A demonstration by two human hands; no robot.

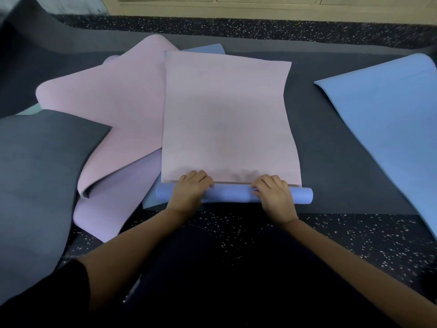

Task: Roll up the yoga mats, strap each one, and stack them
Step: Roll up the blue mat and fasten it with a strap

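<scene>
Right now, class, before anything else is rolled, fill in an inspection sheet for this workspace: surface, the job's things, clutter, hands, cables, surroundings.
Surface: speckled floor, with a dark mat spread under the work.
Job's things: pink mat lying flat, its near end wound into a thin blue roll; second pink mat crumpled to the left; dark grey mat at far left; blue mat at right, unrolled; straps: nothing seen.
Clutter: nothing seen.
Hands: left hand and right hand both curl over the roll, one toward each end.
Cables: nothing seen.
Surroundings: pale cabinet fronts along the far edge.
</scene>
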